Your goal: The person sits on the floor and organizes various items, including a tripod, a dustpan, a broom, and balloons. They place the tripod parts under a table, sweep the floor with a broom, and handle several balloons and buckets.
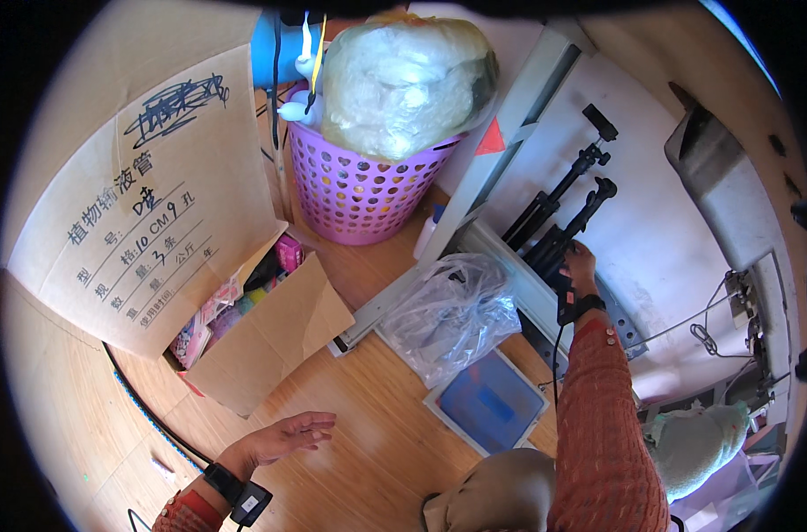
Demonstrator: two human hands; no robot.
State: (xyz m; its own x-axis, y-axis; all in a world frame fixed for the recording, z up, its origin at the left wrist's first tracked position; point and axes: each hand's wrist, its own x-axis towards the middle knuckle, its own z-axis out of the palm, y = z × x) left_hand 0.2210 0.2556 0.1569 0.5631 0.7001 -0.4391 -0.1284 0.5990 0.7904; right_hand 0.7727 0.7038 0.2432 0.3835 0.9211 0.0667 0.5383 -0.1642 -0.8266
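My right hand [581, 267] reaches far forward to a folded black tripod [563, 233], its fingers curled at the tripod's side. Part of the grip is hidden behind the hand. A second black tripod [556, 189], with a clamp head on top, leans just beyond it against the white wall. My left hand [287, 439] hovers above the wood floor, fingers apart and holding nothing. Near it stands an open cardboard box [270, 339] of small colourful packages, its tall flap bearing print and handwriting. Both wrists wear black straps with small cabled devices.
A purple plastic basket [363, 193] carries a stuffed clear plastic bag [410, 86]. A pale metal frame [503, 166] runs between basket and tripods. Crumpled clear plastic [453, 312] lies by a blue panel with a white border [493, 399]. A black cable [151, 405] curves across the floor at left.
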